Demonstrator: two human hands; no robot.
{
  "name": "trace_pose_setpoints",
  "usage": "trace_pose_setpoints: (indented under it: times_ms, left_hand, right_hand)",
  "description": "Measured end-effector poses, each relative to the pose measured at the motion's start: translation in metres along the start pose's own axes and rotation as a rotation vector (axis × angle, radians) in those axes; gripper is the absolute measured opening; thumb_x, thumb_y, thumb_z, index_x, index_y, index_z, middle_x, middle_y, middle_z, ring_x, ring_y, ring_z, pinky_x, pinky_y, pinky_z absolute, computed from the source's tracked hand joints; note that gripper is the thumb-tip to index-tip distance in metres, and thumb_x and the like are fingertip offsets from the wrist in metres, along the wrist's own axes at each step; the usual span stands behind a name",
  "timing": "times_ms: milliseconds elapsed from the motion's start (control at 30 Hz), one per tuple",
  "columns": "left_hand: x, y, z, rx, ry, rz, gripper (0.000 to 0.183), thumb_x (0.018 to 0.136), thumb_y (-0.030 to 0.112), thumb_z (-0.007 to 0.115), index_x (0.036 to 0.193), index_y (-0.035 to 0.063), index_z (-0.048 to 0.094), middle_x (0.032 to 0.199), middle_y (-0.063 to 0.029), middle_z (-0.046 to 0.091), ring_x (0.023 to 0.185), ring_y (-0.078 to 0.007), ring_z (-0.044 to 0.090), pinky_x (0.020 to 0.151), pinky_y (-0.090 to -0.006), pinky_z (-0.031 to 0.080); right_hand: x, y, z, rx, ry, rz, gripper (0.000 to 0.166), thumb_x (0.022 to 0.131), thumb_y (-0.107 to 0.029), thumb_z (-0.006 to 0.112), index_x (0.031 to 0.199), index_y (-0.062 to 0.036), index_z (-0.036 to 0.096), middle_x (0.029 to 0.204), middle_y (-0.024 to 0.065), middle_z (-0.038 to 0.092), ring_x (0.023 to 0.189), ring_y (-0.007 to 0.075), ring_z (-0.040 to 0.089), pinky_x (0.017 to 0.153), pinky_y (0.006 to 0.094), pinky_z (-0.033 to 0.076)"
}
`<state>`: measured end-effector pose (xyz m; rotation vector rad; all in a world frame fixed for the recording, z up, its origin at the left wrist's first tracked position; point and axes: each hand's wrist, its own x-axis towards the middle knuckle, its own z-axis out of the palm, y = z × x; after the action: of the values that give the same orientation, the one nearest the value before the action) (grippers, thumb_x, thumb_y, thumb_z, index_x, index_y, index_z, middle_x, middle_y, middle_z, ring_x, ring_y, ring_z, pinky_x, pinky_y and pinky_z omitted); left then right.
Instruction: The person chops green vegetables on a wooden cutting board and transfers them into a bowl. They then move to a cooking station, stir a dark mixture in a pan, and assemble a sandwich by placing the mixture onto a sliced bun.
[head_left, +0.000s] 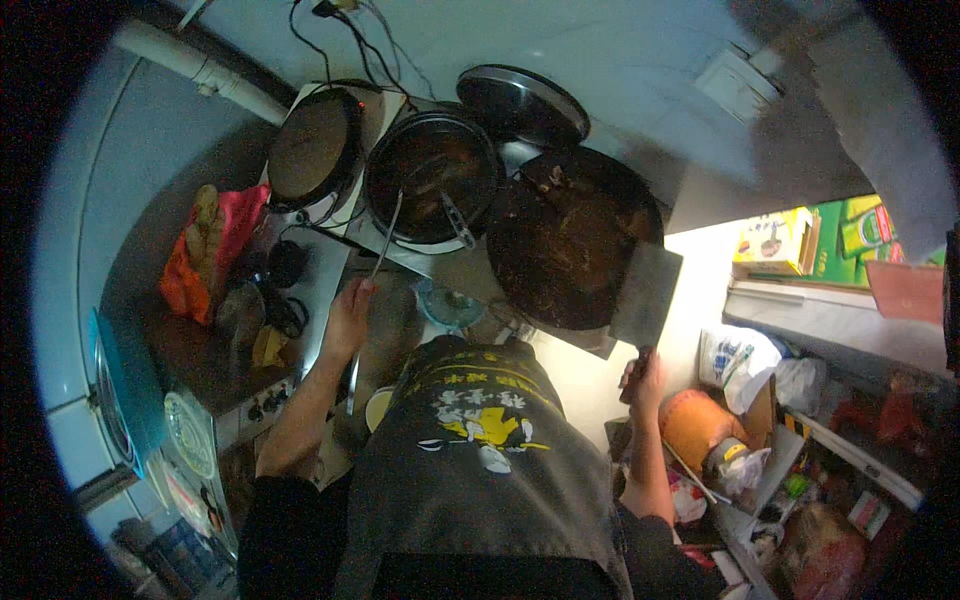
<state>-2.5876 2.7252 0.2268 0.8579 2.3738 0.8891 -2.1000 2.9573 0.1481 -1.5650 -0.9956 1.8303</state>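
My left hand (351, 319) grips a long thin metal utensil (387, 238) that reaches down into a dark round pot (375, 210). Its far end is hard to make out among the brown contents. A second utensil's metal handle (457, 221) leans over the pot's near rim. In my right hand (645, 386) is the dark handle of a cleaver, with the broad blade (651, 292) pointing away from me. The blade overlaps the right edge of a thick round chopping block (570, 247). A few small food scraps (555, 176) are on the block's far part.
A closed round appliance (311, 154) stands left of the pot. Behind, a lid (525, 105) leans on the wall near cables (364, 49). A glass bowl (450, 306) sits below the pot. Orange and red bags (187, 277) lie left; an orange container (697, 424) is at right.
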Motion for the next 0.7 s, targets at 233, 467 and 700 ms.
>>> trace_pose_setpoints:
  times_ms: [233,467,700]
  left_hand:
    - [0.054,-0.022,-0.016,0.023,0.019,-0.036,0.051,0.106,0.044,0.041,0.106,-0.0013,0.063,0.095,-0.0198,0.067,0.09,-0.0342,0.064,0.08,-0.0414,0.048]
    - [0.116,-0.138,-0.011,-0.119,0.008,0.299,0.049,0.106,0.042,0.042,0.11,-0.002,0.062,0.103,-0.0233,0.066,0.097,-0.0395,0.063,0.084,-0.0443,0.049]
    - [0.141,-0.176,0.001,0.121,0.081,0.524,0.04,0.106,0.033,0.041,0.112,-0.0012,0.061,0.103,-0.0228,0.064,0.097,-0.0429,0.063,0.081,-0.0507,0.05]
  right_hand:
    - [0.042,0.012,0.056,-0.336,0.04,-0.149,0.055,0.105,-0.048,0.04,0.091,-0.0002,0.063,0.067,0.0107,0.061,0.057,0.0213,0.06,0.056,0.0347,0.048]
    - [0.049,-0.034,0.149,-0.891,0.213,-0.416,0.035,0.099,-0.039,0.054,0.098,-0.0067,0.068,0.088,0.0197,0.07,0.082,0.0382,0.069,0.069,0.0491,0.051]
    - [0.051,-0.039,0.362,-1.145,-0.304,-0.524,0.063,0.091,-0.032,0.067,0.14,-0.0026,0.04,0.093,0.0198,0.069,0.082,0.034,0.066,0.078,0.0406,0.053]
